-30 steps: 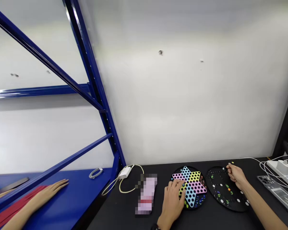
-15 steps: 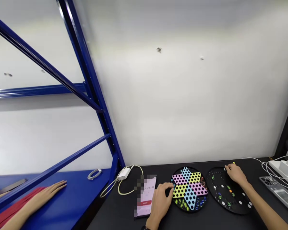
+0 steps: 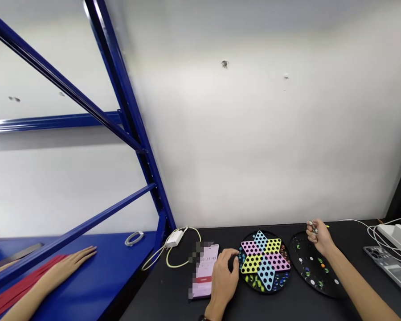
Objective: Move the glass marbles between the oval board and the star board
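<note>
My left hand (image 3: 224, 277) rests at the left rim of a round board (image 3: 266, 261) with a coloured star full of holes; its fingers curl round something dark that I cannot make out. Several coloured marbles lie in the board's outer compartments. My right hand (image 3: 320, 237) is raised over the back of a round black tray (image 3: 316, 278), palm turned up, fingers curled round several small marbles (image 3: 313, 228). White, green, blue and orange marbles are scattered over the tray.
A phone (image 3: 205, 273) showing a timer lies left of my left hand. Cables and a white adapter (image 3: 174, 238) lie behind it. Another person's hand (image 3: 74, 262) rests on a blue table (image 3: 96, 276). At right are a power strip (image 3: 396, 236) and a clear case (image 3: 392, 267).
My right hand has lifted from the tray's back edge and turned over, showing marbles in its fingers. My left hand has barely moved.
</note>
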Demonstrator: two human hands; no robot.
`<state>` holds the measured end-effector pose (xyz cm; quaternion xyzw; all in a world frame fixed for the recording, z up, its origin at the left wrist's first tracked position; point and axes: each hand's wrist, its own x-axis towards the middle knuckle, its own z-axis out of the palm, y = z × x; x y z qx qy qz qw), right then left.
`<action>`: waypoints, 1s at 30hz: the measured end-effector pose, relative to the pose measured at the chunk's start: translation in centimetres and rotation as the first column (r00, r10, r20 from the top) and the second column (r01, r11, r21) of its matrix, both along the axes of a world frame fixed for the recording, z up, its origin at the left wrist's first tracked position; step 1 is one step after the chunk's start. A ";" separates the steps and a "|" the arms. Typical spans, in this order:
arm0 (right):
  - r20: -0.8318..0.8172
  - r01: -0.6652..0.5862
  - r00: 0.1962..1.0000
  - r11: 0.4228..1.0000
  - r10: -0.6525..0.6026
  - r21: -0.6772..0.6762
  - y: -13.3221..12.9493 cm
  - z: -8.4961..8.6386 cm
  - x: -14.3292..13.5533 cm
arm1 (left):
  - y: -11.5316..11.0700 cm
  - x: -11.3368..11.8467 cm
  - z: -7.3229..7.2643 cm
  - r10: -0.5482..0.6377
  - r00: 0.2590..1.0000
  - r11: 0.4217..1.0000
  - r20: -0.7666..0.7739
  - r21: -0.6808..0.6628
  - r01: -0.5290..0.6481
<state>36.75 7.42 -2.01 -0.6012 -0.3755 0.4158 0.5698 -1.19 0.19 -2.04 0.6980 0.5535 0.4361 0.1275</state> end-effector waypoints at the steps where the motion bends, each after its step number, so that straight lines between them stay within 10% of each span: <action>1: -0.077 -0.029 0.997 0.999 0.031 0.028 0.4 0.4 -1.0 | 0.0 0.1 0.1 0.000 1.000 1.000 0.002 0.006 0.000; 8: -0.244 -0.204 0.943 0.972 0.228 0.121 2.6 1.5 -9.2 | -0.4 0.3 0.5 -0.007 1.000 1.000 0.017 -0.005 0.007; 16: 0.244 -0.355 0.916 0.926 0.319 0.124 4.3 0.6 -19.1 | -0.8 0.5 0.7 -0.041 0.998 0.998 0.045 -0.043 0.043; 22: 0.720 -0.508 0.615 0.860 0.321 0.051 4.4 -0.9 -22.7 | -1.0 0.5 0.8 -0.070 0.995 0.997 0.066 -0.030 0.072; 30: 0.920 -0.560 0.274 0.824 0.278 -0.083 3.8 -1.2 -22.4 | -1.3 0.7 1.1 -0.134 0.986 0.989 0.103 -0.046 0.139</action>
